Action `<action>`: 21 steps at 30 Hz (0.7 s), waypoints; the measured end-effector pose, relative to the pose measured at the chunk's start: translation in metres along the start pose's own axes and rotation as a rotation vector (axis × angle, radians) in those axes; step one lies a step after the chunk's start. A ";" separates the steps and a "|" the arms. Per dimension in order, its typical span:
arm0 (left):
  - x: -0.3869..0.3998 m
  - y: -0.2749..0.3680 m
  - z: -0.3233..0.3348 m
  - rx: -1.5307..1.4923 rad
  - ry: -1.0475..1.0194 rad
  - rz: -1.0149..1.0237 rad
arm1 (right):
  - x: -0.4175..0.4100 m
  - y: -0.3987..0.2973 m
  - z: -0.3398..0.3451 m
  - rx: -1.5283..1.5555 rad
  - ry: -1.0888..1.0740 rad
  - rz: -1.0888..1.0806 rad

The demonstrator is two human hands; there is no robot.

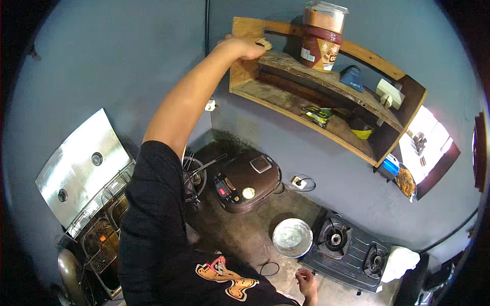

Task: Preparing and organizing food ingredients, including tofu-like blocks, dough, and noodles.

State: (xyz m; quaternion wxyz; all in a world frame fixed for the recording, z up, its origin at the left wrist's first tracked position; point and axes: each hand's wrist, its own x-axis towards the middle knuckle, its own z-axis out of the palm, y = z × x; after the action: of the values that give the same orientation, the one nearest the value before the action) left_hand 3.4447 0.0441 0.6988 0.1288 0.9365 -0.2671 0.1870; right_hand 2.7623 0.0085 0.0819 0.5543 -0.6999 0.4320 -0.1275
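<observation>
Raised to the left end of a wooden wall shelf (245, 28), my left hand (241, 46) is closed around what looks like a brush (265, 43). Only its pale bristles and a dark band show past the hand. Low in the view, my right hand (306, 282) hangs beside the front of a black two-burner gas stove (348, 252). Its fingers are loosely curled and nothing shows in them. Behind it a round metal pan (293, 238) stands against the stove's left side.
Stacked containers (323, 46) and a blue holder (352, 78) stand on the upper shelf. Green packets (317, 116) and a yellow bowl (361, 134) lie below. A brown rice cooker (249, 179) sits on the counter near a strainer (199, 172). A deep fryer (99, 244) is at left.
</observation>
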 end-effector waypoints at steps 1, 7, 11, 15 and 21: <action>0.005 -0.002 0.004 0.000 -0.003 -0.001 | 0.006 -0.002 0.008 -0.008 -0.007 -0.094; -0.011 0.015 0.006 0.045 0.053 0.163 | 0.017 -0.037 0.034 -0.046 -0.076 -0.121; 0.007 0.010 -0.001 0.103 0.022 0.211 | 0.011 -0.084 0.038 -0.176 -0.128 -0.136; 0.028 0.016 0.001 0.206 -0.011 0.280 | 0.011 -0.079 0.033 -0.158 -0.130 -0.132; 0.044 0.025 -0.003 0.331 -0.109 0.319 | 0.008 -0.062 0.025 -0.149 -0.121 -0.141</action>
State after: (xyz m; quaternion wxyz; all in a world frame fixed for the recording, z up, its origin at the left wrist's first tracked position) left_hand 3.4648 0.0043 0.7235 -0.0722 0.8995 -0.3839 0.1956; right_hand 2.8122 0.0197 0.1259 0.5153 -0.7743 0.3558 -0.0912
